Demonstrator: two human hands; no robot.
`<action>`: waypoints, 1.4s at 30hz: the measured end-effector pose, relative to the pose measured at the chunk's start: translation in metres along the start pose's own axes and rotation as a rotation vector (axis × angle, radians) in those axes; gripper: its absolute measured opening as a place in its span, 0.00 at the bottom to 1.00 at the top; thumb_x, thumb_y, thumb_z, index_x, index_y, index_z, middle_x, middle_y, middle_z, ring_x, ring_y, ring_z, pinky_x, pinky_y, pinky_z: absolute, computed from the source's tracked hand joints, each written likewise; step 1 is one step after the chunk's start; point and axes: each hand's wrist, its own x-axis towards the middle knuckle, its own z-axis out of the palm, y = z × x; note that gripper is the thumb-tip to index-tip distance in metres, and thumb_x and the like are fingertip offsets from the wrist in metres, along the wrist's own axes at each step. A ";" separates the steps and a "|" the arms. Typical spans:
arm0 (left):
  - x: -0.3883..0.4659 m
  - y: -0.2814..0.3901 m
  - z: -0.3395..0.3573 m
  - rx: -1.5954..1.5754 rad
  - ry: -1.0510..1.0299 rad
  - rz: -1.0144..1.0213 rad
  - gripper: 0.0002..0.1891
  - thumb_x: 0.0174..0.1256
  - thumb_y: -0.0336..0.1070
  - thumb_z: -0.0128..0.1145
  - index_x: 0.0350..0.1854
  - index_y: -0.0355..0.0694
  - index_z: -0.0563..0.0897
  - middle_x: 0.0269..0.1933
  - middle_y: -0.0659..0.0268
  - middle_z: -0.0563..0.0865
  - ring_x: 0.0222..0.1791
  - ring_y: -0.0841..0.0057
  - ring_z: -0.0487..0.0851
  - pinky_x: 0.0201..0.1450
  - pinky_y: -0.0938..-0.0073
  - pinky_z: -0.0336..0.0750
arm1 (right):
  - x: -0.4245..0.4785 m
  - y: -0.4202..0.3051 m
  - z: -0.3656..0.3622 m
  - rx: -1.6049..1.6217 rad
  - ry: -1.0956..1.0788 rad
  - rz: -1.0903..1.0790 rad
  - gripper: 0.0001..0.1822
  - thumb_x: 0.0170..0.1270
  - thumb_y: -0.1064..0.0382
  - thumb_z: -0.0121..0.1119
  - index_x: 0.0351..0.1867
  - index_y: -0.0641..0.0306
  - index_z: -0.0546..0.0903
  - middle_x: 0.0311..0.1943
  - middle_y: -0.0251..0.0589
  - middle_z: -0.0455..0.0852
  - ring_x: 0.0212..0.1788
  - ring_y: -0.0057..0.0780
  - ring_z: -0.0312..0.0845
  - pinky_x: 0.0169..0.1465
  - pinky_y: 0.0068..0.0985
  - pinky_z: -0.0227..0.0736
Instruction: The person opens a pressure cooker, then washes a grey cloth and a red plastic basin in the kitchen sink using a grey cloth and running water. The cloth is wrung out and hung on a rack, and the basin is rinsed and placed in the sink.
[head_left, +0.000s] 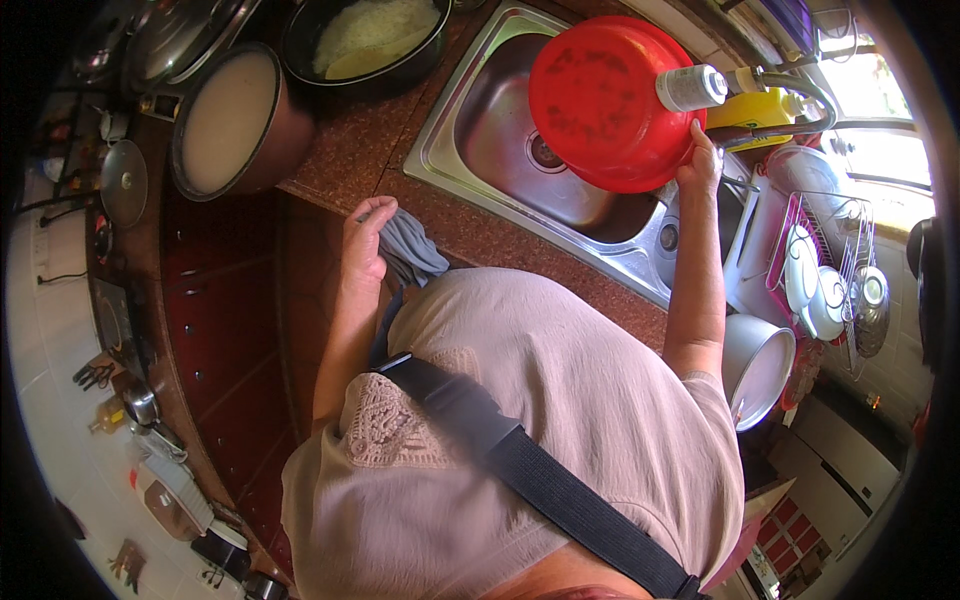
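My right hand (700, 161) grips the rim of a red plastic basin (607, 105), which is tilted over the stainless steel sink (499, 112) with its underside facing the camera. The faucet (690, 88), with a white cylindrical fitting on its spout, overlaps the basin's right part. My left hand (365, 236) holds a bunched grey cloth (409, 247) between thumb and fingers, at the front edge of the reddish-brown countertop (480, 221). What the basin's inner side holds is hidden.
Left of the sink stand a large pot of cloudy liquid (229, 124) and a dark pot with pale contents (375, 37). A yellow bottle (750, 112) is behind the faucet. A dish rack (855, 247) with white dishes and a metal pot (759, 371) are at right.
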 end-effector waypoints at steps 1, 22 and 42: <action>0.000 0.000 0.000 0.000 0.004 0.001 0.06 0.56 0.28 0.62 0.35 0.37 0.81 0.30 0.68 0.83 0.29 0.81 0.80 0.36 0.81 0.74 | -0.001 0.000 0.001 -0.002 -0.005 0.001 0.18 0.64 0.65 0.57 0.54 0.69 0.73 0.52 0.49 0.79 0.53 0.39 0.77 0.62 0.36 0.68; -0.002 0.000 0.000 -0.016 -0.003 -0.013 0.06 0.56 0.28 0.62 0.35 0.36 0.81 0.29 0.67 0.84 0.28 0.80 0.81 0.34 0.80 0.75 | -0.012 -0.006 0.014 -0.023 0.023 0.015 0.17 0.64 0.65 0.57 0.52 0.70 0.74 0.51 0.49 0.80 0.51 0.39 0.78 0.61 0.36 0.69; 0.002 -0.002 0.000 -0.006 -0.003 -0.009 0.05 0.56 0.28 0.62 0.34 0.37 0.81 0.29 0.69 0.83 0.29 0.81 0.80 0.35 0.81 0.74 | -0.021 -0.021 0.017 -0.301 -0.190 -0.190 0.11 0.61 0.66 0.59 0.40 0.74 0.81 0.38 0.45 0.85 0.38 0.32 0.83 0.47 0.26 0.76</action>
